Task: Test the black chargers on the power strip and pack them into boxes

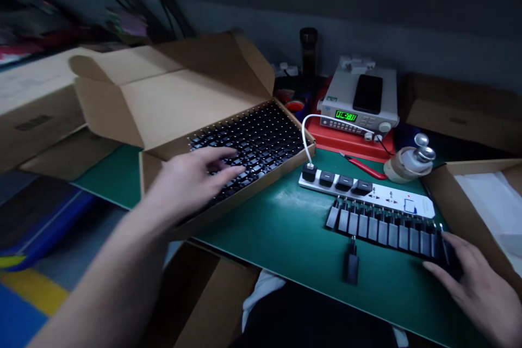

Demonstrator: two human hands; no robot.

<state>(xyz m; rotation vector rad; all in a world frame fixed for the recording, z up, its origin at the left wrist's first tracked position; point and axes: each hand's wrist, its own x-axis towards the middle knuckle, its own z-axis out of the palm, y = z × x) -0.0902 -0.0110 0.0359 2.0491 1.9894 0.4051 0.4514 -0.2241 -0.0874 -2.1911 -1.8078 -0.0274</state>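
Observation:
My left hand (199, 176) hovers over an open cardboard box (253, 187) packed with rows of black plug adapters (265, 136). Its thumb and fingers are apart, and nothing shows between them. At the right end of a row of black plug adapters (383, 231) on the table, my right hand (477, 277) rests with thumb and fingers spread. Its fingers lie against or just beside the end adapter (445, 244); actual contact is hard to make out. One single adapter (351, 266) lies apart, in front of the row. All have their pins pointing away from me.
Behind the row sits a white power strip (402, 201) with several black adapters plugged in, one with a white cable. Farther back are a meter (359, 98) with a phone (368, 93) on top, red-handled pliers (362, 167) and a metal-topped bottle (410, 163). Another carton (468, 190) stands right.

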